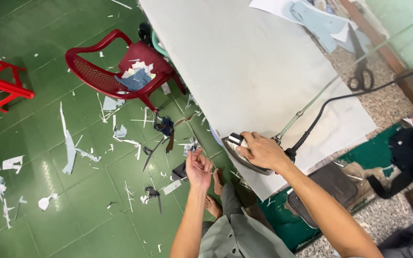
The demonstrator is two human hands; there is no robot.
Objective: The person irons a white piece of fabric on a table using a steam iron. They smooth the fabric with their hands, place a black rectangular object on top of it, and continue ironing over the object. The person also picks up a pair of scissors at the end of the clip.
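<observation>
Your right hand wraps closed over the iron, pinning it flat on the white cloth at the table's near edge, cord trailing away behind your wrist, while your left hand hangs open and empty just beside it, off the board.

A tailoring or garment workshop, at its pressing and cutting table.

A long table covered in pale grey cloth carries a heavy corded iron, large black scissors and cut pale blue fabric pieces with paper patterns. The green tiled floor is littered with white and blue offcuts and strips. A red plastic chair beside the table holds more cut pieces, and dark cloth lies heaped by the table's near end.
</observation>
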